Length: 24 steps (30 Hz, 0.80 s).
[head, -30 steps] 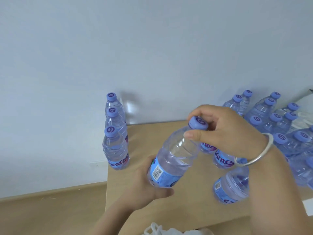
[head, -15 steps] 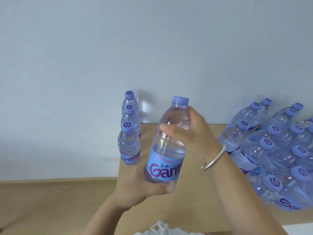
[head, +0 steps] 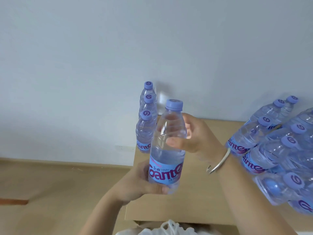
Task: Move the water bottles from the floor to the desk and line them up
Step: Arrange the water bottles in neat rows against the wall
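Holding a clear water bottle (head: 167, 146) upright above the wooden desk (head: 203, 197), the person used both hands at once. The left hand (head: 142, 182) cupped the bottle's base, its fingers curled round the lower edge of the blue label and under the bottom. The right hand (head: 191, 138) gripped the upper body below the shoulder, thumb pressed across the front and the other fingers wrapped behind the plastic. A silver bangle (head: 218, 164) sat on the right wrist. The bottle's lilac cap (head: 174, 104) was on and stood level with the row behind it.

That row of three bottles (head: 146, 122) stood upright at the desk's far left corner, one behind the other, running back towards the pale wall (head: 152, 39); the held bottle was just beside the nearest of them, overlapping it in the view, and whether they touched could not be told. On the right side of the desk a crowded cluster of bottles (head: 277, 146) stood packed together, caps on, labels facing outward. Left of the desk lay a tan floor (head: 50, 192). White cloth with a drawstring (head: 169, 228) showed at the bottom edge.
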Each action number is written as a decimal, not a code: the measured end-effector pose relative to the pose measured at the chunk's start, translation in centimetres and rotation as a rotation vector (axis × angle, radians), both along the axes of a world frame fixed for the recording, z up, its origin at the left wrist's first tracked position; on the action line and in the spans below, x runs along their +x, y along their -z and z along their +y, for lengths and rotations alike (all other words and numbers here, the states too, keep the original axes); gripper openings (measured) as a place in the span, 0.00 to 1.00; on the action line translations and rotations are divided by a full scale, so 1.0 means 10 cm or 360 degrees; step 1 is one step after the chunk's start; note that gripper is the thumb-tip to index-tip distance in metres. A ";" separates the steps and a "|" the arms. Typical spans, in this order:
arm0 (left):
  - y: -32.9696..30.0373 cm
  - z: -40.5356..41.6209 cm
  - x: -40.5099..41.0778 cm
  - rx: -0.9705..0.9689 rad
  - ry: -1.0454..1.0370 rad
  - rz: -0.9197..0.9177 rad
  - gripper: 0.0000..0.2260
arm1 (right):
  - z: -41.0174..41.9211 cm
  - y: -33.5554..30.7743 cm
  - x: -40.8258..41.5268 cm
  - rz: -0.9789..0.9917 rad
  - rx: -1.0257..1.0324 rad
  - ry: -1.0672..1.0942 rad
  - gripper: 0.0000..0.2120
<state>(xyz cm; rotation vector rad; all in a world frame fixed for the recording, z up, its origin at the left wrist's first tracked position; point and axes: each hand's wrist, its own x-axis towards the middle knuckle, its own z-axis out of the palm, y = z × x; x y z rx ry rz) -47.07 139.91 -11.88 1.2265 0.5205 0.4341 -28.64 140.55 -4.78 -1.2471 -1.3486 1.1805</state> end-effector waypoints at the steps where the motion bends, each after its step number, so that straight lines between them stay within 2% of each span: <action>1: 0.07 -0.01 -0.05 0.0009 -0.0096 0.0072 0.21 | -0.01 0.06 -0.01 0.0007 -0.0007 -0.0016 0.24; 3: 0.21 -0.03 -0.15 0.0018 -0.0261 0.0190 0.25 | -0.04 0.19 -0.04 0.0048 -0.0043 -0.0025 0.22; 6: 0.42 -0.10 -0.21 0.0258 -0.0530 0.0511 0.30 | -0.06 0.40 -0.14 0.0027 -0.0144 -0.0035 0.28; 8: 0.57 -0.13 -0.23 0.0399 -0.0678 0.0736 0.29 | -0.06 0.53 -0.22 -0.0024 -0.0204 -0.0052 0.31; 10: 0.70 -0.13 -0.24 0.0447 -0.0746 0.0861 0.26 | -0.02 0.64 -0.31 -0.0084 -0.0247 -0.0078 0.28; 15: 0.84 0.00 -0.31 0.0476 -0.0811 0.0941 0.26 | 0.07 0.82 -0.40 -0.0353 -0.0246 -0.0140 0.26; 24: 0.90 0.18 -0.27 0.0574 -0.0818 0.0945 0.25 | 0.19 0.85 -0.39 -0.0488 -0.0235 -0.0146 0.26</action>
